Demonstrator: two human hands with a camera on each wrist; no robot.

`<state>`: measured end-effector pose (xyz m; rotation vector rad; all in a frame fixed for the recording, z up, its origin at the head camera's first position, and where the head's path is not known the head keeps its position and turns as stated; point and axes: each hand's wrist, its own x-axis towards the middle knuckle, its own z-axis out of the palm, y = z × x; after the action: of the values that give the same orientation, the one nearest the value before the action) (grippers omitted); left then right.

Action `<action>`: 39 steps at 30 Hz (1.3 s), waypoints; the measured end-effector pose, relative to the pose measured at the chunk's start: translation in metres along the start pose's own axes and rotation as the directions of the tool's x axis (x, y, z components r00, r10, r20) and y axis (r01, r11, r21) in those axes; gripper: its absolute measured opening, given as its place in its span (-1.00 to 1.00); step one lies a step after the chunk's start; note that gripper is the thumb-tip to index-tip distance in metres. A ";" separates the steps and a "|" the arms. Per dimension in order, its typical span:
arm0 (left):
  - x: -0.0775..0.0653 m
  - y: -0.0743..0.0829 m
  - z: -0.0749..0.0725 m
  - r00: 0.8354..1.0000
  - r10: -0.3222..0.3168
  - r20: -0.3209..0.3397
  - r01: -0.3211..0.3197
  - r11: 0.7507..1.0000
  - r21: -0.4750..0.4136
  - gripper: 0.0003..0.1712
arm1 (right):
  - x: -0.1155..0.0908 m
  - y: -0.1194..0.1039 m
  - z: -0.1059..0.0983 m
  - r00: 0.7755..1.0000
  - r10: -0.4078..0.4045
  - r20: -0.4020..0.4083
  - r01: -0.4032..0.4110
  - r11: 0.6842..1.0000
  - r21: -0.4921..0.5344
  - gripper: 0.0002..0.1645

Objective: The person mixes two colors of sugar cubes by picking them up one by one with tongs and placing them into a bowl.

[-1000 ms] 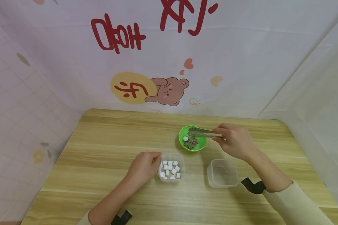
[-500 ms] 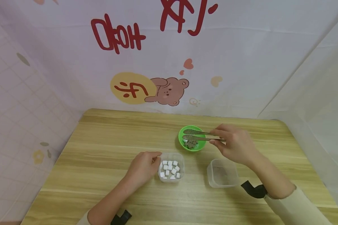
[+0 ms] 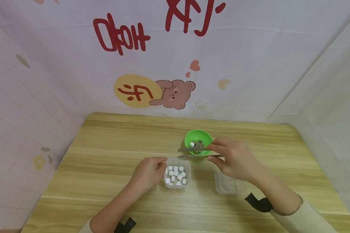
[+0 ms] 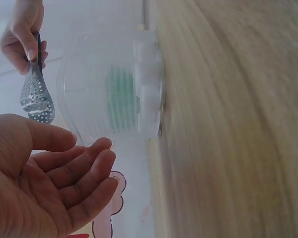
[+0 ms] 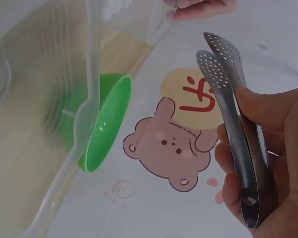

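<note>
Since half a second ago: the right hand [image 3: 236,158] has come nearer the wearer, taking the perforated silver metal tongs [image 5: 241,163] from over the bowl to its near edge; the left hand [image 3: 148,171] has stayed put.
Right hand: grasping the tongs between thumb and curled fingers, the two metal arms slightly apart.
Left hand: pinching the corner rim of the left container with thumb and forefinger, its other fingers loosely bent.
Tongs' tips: just beyond the far side of the left container.
Left container: a clear square plastic box [image 3: 175,186], upright, with small white cubes [image 3: 176,173] inside.
Bowl: round, bright green [image 3: 198,134], behind the left container, holding brown pieces [image 3: 201,145] and one white cube [image 3: 192,144].
Right container: a second clear plastic box [image 3: 221,187], partly hidden under the right hand.
Surface: a wood-grain tabletop [image 3: 119,136].
</note>
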<state>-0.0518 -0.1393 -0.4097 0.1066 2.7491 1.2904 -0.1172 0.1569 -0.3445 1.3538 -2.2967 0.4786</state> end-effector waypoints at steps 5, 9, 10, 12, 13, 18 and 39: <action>-0.001 0.000 0.000 1.000 -0.011 0.005 0.011 1.000 0.003 -0.66 | -0.002 -0.008 0.007 0.998 0.001 0.055 0.000 1.000 -0.006 -0.67; 0.000 -0.001 0.001 1.000 -0.007 0.001 0.007 1.000 0.008 -0.66 | -0.003 -0.013 0.014 0.993 0.002 0.118 -0.003 1.000 0.008 -0.67; 0.000 -0.001 0.001 1.000 -0.005 0.000 0.005 1.000 0.009 -0.66 | -0.004 -0.014 0.016 0.991 0.000 0.137 -0.001 1.000 0.009 -0.67; 0.000 -0.002 0.002 1.000 0.001 -0.002 -0.001 1.000 0.013 -0.66 | -0.004 -0.016 0.020 0.985 -0.008 0.171 0.008 1.000 0.006 -0.68; 0.000 -0.002 0.002 1.000 0.004 -0.003 -0.004 1.000 0.014 -0.66 | -0.004 -0.018 0.022 0.983 -0.014 0.186 0.013 1.000 0.003 -0.68; 0.001 -0.001 0.002 0.999 0.032 -0.018 -0.031 0.999 0.038 -0.67 | -0.003 -0.023 0.032 0.974 -0.038 0.225 0.042 0.999 -0.014 -0.68; 0.002 0.000 0.003 0.998 0.045 -0.034 -0.043 0.998 0.044 -0.66 | 0.020 -0.033 0.053 0.915 -0.103 0.389 0.142 0.987 -0.072 -0.80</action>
<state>-0.0536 -0.1369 -0.4112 0.1506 2.8205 1.2550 -0.1066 0.1003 -0.3760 1.6492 -2.4764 0.0559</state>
